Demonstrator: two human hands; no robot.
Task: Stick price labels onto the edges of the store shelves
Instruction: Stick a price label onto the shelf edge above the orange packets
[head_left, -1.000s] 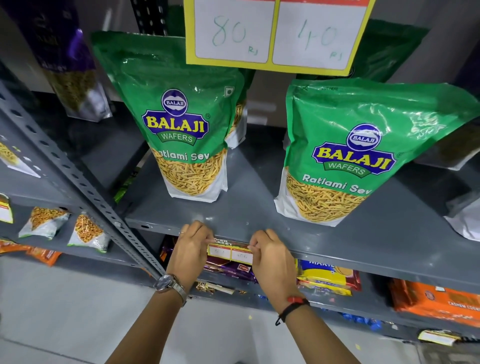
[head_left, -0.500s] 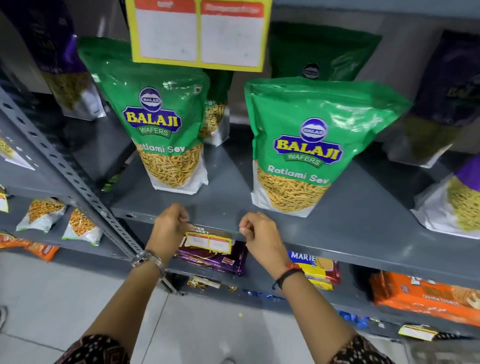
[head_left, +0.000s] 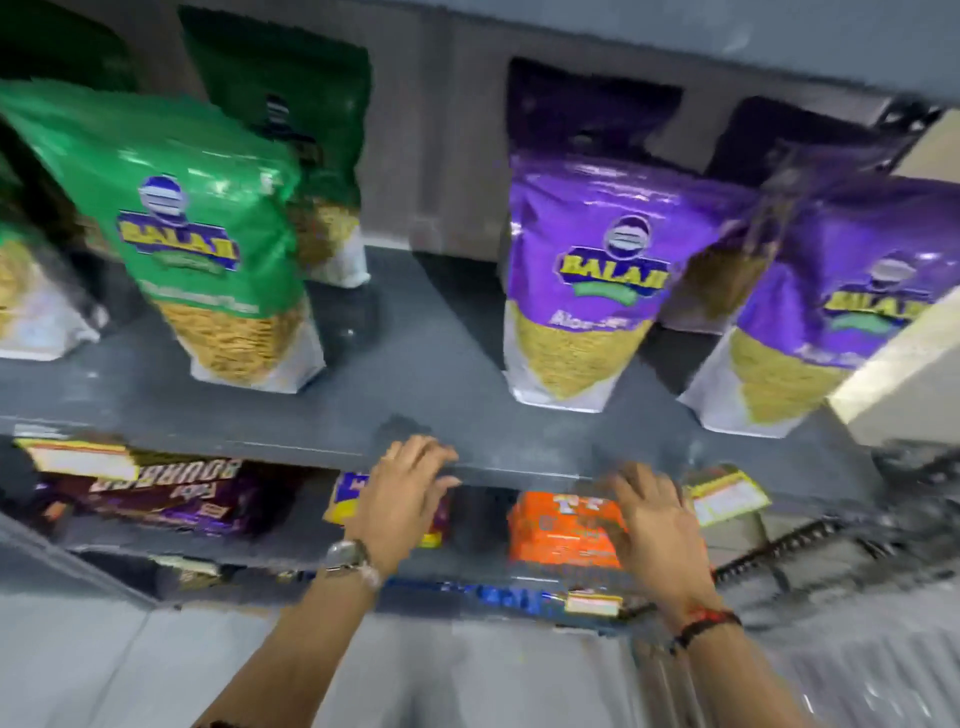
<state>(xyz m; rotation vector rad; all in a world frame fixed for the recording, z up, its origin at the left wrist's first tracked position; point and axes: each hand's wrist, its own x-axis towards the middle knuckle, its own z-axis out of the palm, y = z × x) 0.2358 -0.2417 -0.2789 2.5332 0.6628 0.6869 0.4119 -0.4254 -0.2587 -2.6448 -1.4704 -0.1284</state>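
Observation:
The picture is blurred by motion. My left hand (head_left: 402, 488) hovers with fingers spread at the front edge of the grey metal shelf (head_left: 311, 441), holding nothing. My right hand (head_left: 652, 512) is also spread and empty, just below the same edge. A yellow price label (head_left: 78, 457) hangs on the shelf edge at far left. Another yellow label (head_left: 724, 493) sits on the edge just right of my right hand. A third small label (head_left: 592, 603) is on the lower shelf's edge.
A green Balaji bag (head_left: 208, 234) and two purple Balaji bags (head_left: 592, 280) (head_left: 831, 322) stand on the grey shelf. Below lie dark biscuit packs (head_left: 156, 499), a yellow pack (head_left: 345, 499) and an orange pack (head_left: 561, 530). A pale post (head_left: 898, 384) is at right.
The view has swung right along the shelf, bringing purple bags into sight. Both hands have let go of the stuck label, opened their fingers and moved right; that label now sits far left.

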